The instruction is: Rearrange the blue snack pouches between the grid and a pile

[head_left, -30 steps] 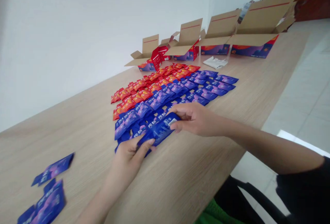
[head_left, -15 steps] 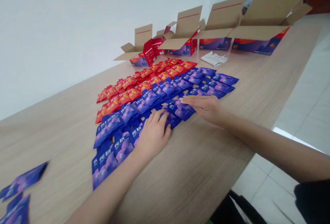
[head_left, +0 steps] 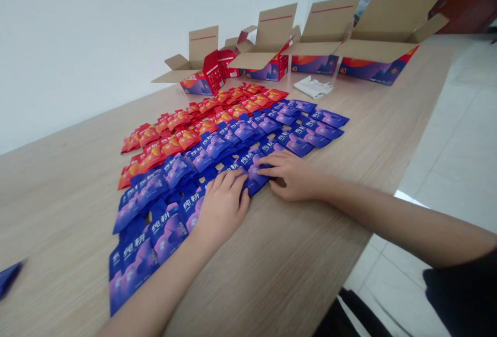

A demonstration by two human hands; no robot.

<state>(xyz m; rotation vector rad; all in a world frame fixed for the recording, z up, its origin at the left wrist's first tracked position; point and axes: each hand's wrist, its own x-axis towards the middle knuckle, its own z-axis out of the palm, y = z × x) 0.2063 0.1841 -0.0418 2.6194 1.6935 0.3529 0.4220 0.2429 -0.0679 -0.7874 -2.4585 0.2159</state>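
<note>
Rows of blue sachets (head_left: 166, 228) with white lettering lie overlapping on the wooden table, and rows of red-orange sachets (head_left: 174, 140) lie just beyond them. My left hand (head_left: 223, 207) rests flat on the blue rows, fingers on a sachet. My right hand (head_left: 291, 174) lies close beside it, its fingertips on a blue sachet (head_left: 252, 169) near my left fingertips. Neither hand lifts anything. The sachets under my palms are hidden.
Several open cardboard cartons (head_left: 373, 62) with printed blue-and-orange sides stand along the far table edge by the wall. A crumpled white cloth (head_left: 312, 87) lies near them. A loose blue sachet (head_left: 8, 277) sits at the left border. The table's near edge (head_left: 310, 285) drops to a tiled floor.
A second ago both hands held a blue sachet above the rows. Now that sachet is out of their grip, and both hands lie flat on the rows. The view has swung left.
</note>
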